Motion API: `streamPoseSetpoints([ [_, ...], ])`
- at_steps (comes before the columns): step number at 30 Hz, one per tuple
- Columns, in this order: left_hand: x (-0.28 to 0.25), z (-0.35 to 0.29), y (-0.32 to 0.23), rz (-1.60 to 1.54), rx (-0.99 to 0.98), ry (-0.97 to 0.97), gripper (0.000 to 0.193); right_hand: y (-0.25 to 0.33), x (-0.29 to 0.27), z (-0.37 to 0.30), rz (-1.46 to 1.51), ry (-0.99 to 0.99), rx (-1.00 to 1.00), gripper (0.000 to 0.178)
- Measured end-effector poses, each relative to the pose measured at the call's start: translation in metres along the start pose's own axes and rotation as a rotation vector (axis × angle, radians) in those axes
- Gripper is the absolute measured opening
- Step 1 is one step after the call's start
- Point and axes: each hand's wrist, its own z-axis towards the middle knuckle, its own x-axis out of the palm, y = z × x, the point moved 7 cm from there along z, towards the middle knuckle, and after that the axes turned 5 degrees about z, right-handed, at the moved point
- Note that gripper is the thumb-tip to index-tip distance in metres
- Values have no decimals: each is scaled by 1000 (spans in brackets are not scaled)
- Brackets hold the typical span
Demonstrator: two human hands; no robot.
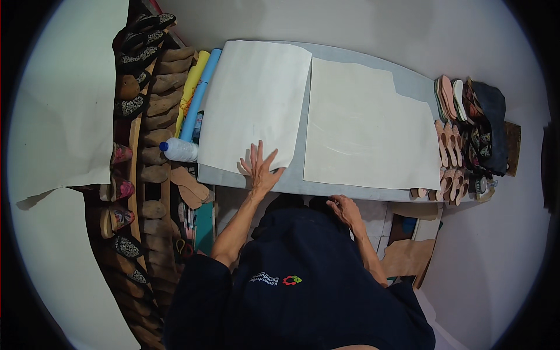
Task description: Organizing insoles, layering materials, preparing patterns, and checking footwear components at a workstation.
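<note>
My left hand (261,170) lies on the lower edge of a large white sheet (254,99), fingers spread, holding nothing. That sheet covers the left half of a grey-topped table (411,79) and curves up slightly along its right side. To its right a second, cream sheet (370,125) lies flat, with a stepped cutout at its far right corner and faint creases. My right hand (345,211) is just below the table's near edge, close to my lap. Its fingers are loosely bent and somewhat apart, with no object visible in them.
Wooden shoe lasts (166,105) and patterned shoes (131,245) line racks on the left. A yellow roll (191,90), a blue roll (200,96) and a blue-capped bottle (181,150) border the table. Pink soles (448,143) and a dark cloth (490,122) are at the right end.
</note>
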Motion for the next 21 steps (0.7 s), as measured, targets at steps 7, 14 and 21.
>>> streamPoseSetpoints([
  [7,9,-28,-8,53,96,74,47,3,-7,-5,24,10,56,34],
  [14,17,-30,-10,3,140,29,23,8,-7,-2,16,18,30,33],
  [21,7,-35,-23,-68,198,-79,8,8,-7,6,42,-16,-27,30],
])
